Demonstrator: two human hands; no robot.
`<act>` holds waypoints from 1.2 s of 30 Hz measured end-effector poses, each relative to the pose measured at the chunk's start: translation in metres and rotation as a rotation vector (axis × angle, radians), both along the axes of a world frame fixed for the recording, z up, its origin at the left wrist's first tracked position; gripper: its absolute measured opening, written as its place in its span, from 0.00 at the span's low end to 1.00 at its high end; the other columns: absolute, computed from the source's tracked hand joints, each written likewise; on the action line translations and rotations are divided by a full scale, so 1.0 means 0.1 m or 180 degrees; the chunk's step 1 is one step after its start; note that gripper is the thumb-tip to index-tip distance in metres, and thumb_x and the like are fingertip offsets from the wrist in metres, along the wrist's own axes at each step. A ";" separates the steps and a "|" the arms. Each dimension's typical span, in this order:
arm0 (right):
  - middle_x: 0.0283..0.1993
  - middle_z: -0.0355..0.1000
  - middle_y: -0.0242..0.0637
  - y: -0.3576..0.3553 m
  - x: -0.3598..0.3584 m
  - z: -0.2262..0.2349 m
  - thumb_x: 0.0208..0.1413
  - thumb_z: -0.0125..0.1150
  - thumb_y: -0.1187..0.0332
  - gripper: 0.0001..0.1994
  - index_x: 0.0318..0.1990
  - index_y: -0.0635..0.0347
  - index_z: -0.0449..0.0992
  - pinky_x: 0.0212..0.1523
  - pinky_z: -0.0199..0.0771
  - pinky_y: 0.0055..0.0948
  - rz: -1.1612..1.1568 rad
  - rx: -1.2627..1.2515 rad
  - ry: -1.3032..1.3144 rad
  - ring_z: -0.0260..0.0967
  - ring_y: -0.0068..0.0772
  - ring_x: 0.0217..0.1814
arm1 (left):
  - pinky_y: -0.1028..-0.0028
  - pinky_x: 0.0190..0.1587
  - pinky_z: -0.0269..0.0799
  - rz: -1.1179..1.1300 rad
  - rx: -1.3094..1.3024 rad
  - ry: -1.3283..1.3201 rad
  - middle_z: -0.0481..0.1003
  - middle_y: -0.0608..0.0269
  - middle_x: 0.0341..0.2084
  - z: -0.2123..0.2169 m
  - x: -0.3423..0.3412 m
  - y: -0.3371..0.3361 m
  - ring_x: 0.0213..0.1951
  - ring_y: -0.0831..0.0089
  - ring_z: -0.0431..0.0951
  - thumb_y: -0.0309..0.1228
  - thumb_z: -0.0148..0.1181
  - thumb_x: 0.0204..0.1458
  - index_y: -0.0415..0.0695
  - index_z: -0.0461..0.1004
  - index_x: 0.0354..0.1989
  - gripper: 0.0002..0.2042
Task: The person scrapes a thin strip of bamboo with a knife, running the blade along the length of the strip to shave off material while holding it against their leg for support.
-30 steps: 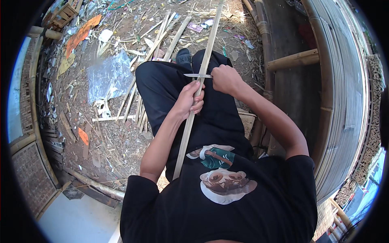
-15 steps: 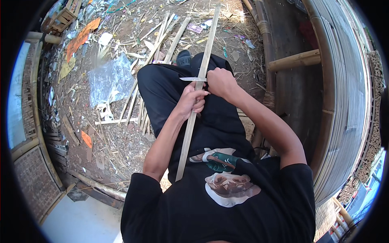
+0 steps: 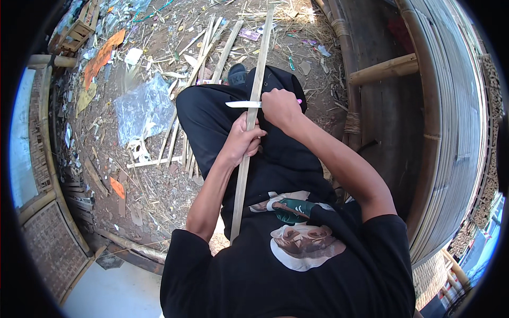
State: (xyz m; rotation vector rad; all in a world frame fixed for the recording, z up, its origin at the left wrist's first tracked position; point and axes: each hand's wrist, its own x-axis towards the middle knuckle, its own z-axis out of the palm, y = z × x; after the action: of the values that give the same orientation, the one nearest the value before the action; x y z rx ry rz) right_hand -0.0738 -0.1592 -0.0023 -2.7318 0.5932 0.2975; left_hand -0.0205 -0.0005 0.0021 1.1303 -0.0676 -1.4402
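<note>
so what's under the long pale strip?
Past the strip's edges: littered ground toward its far end, black trousers along the middle, black shirt near the close end. What the strip and left hand directly cover can't be seen.

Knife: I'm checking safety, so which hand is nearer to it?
The right hand, which grips the knife; the left hand holds the strip just below the knife in the picture.

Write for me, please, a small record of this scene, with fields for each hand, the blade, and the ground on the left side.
Left hand: closed around a long strip
Right hand: gripping a knife
Blade: across the long strip, just beyond the left hand, tip pointing left
Ground, left side: clear plastic sheet, orange scrap, other litter
</note>
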 end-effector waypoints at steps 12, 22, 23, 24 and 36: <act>0.27 0.75 0.52 -0.26 -0.05 0.07 0.37 0.62 0.73 0.07 0.25 0.67 0.77 0.36 0.78 0.41 0.0232 0.0252 0.0114 0.76 0.52 0.33 | 0.81 0.06 0.43 -0.0048 0.0188 0.0451 0.53 0.75 0.09 0.09 -0.12 0.38 0.04 0.86 0.50 0.26 0.53 0.57 0.47 0.60 0.31 0.07; 0.27 0.75 0.51 -0.41 -0.05 0.08 0.38 0.61 0.73 0.05 0.25 0.66 0.78 0.34 0.78 0.40 0.0471 -0.0060 0.0236 0.76 0.50 0.32 | 0.79 0.06 0.47 -0.0256 0.0403 -0.0246 0.55 0.75 0.09 -0.07 0.05 -0.28 0.05 0.85 0.52 0.35 0.53 0.58 0.47 0.62 0.29 0.10; 0.27 0.75 0.51 -0.40 -0.05 0.04 0.38 0.62 0.74 0.05 0.25 0.65 0.78 0.34 0.78 0.40 0.0468 -0.0063 0.0197 0.76 0.49 0.31 | 0.78 0.06 0.47 -0.0294 0.0475 -0.0491 0.55 0.75 0.09 -0.10 0.04 -0.33 0.05 0.85 0.52 0.35 0.52 0.59 0.46 0.63 0.30 0.09; 0.27 0.75 0.51 -0.37 -0.06 0.03 0.38 0.62 0.74 0.05 0.25 0.65 0.78 0.33 0.79 0.40 0.0449 -0.0017 0.0183 0.76 0.49 0.31 | 0.78 0.06 0.47 -0.0290 0.0479 -0.0500 0.55 0.75 0.09 -0.10 0.04 -0.35 0.05 0.85 0.52 0.35 0.52 0.59 0.46 0.63 0.30 0.09; 0.26 0.76 0.49 -0.27 -0.02 0.01 0.41 0.60 0.74 0.04 0.25 0.63 0.79 0.30 0.78 0.39 0.0323 0.0045 0.0181 0.77 0.48 0.30 | 0.79 0.06 0.47 -0.0290 0.0745 -0.0820 0.53 0.74 0.08 -0.09 -0.01 -0.34 0.05 0.84 0.52 0.28 0.48 0.56 0.42 0.63 0.31 0.05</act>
State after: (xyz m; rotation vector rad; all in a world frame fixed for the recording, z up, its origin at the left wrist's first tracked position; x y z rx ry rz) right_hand -0.0756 -0.1862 -0.0009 -2.7526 0.4663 0.4035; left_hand -0.0219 -0.0346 -0.0071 1.5190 -0.1357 -1.4008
